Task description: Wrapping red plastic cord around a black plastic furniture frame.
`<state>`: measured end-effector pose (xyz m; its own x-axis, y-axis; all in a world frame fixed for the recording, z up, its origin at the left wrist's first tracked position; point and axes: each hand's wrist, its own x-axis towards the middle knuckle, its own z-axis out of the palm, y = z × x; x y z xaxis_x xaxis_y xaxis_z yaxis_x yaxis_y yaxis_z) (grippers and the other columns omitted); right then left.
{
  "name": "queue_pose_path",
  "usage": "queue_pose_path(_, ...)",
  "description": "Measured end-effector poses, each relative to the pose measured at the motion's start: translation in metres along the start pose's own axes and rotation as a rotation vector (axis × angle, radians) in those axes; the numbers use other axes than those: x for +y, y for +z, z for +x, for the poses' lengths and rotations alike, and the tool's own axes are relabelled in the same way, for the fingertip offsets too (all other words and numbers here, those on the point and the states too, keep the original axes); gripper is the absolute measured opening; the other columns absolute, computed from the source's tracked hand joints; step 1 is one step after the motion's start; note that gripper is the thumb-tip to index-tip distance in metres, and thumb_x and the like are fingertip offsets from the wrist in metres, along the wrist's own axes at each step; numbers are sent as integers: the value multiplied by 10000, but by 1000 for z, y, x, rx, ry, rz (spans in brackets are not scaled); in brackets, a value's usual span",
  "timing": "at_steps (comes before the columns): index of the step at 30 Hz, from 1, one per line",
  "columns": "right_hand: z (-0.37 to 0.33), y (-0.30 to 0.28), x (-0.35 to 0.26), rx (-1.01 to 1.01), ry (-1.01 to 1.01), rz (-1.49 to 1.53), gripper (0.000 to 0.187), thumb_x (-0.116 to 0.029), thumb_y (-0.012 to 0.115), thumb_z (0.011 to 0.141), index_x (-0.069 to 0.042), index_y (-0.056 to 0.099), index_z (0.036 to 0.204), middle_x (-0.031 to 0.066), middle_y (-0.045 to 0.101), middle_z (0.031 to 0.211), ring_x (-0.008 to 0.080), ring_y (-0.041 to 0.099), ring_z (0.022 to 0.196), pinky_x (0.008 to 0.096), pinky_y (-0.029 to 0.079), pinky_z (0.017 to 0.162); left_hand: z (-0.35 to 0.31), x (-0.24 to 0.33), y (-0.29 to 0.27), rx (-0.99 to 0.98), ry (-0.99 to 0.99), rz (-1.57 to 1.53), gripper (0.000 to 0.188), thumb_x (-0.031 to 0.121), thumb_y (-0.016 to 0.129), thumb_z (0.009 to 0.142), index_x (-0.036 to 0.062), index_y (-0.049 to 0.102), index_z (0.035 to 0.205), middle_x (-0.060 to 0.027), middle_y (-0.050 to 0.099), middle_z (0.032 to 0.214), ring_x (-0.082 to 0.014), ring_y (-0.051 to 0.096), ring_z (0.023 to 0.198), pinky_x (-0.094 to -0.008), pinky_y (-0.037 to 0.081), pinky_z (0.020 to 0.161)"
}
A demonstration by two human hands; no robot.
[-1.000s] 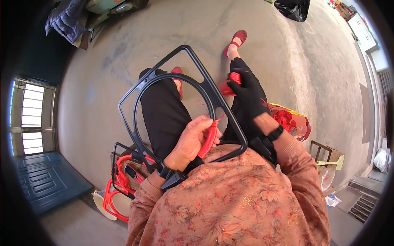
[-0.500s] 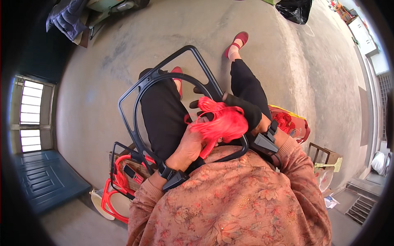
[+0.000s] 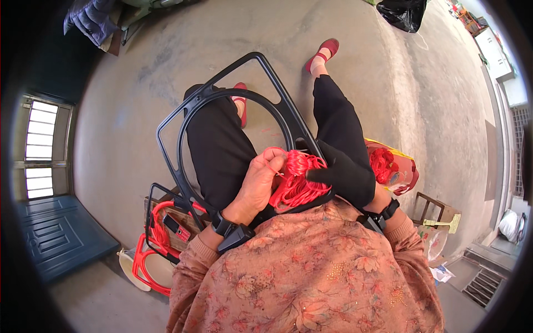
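Note:
Over my lap leans a black frame (image 3: 287, 105) with a round ring inside squared outer bars. A bundle of thin red cord (image 3: 300, 191) lies bunched against its near right side. My bare left hand (image 3: 258, 180) is closed at the bundle's left edge, pinching a strand of the cord between thumb and fingers. On my right hand (image 3: 347, 173) is a black glove; its thumb presses on the cord from the right, and its other fingers are partly hidden behind the bundle and frame bar.
At my left are a second black frame (image 3: 149, 213), a red-wrapped frame (image 3: 139, 263) and a mobile phone (image 3: 176, 227). To my right stands a bag (image 3: 408, 175) holding more red cord (image 3: 381, 165). Beyond it is a wooden stool (image 3: 430, 208) with a pale yellow tool (image 3: 452, 219).
The red bundle has turned and sits lower, with a wrapped knot-like end now showing. My left hand has risen to that end; my right hand has shifted lower and rightward.

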<state>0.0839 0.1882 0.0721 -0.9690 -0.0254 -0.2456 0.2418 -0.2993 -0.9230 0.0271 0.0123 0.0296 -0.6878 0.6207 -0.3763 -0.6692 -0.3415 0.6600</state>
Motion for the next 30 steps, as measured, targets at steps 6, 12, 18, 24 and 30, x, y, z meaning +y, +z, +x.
queue_pose_path(6,8,-8,-21,-130,380,-582,494,-173,719,772,15,540,1192,59,644,984,100,582,860,251,475,766,-1,5,2,31,7,-7,101,134,549,919,52,570,863,-10,610,827,-64,567,700,-196,476,616)
queue_pose_path(12,-4,-69,47,-253,-171,-319,350,-138,580,889,14,539,1201,103,627,1033,147,593,909,280,473,815,0,10,4,19,-76,-57,98,113,535,918,50,551,844,-36,612,778,-115,591,670,-231,498,611)
queue_pose_path(18,-34,-184,61,-18,-63,302,301,-101,511,924,-4,544,1207,92,595,1112,171,563,1026,308,448,886,-3,16,4,2,-138,-7,155,193,522,937,51,550,884,-73,625,772,-138,613,642,-239,510,564)
queue_pose_path(24,-72,-219,66,654,-32,117,222,-150,590,877,-26,602,1060,7,589,840,92,554,738,245,461,682,-2,12,1,-6,-159,9,225,228,483,956,20,542,1017,-93,619,775,-155,609,631,-253,509,560)
queue_pose_path(30,-65,-201,83,770,119,-246,259,-135,706,770,-13,607,976,10,609,826,83,551,705,245,457,625,2,18,14,-36,-209,-78,310,255,460,968,0,526,1132,-78,594,742,-138,583,598,-247,496,542)
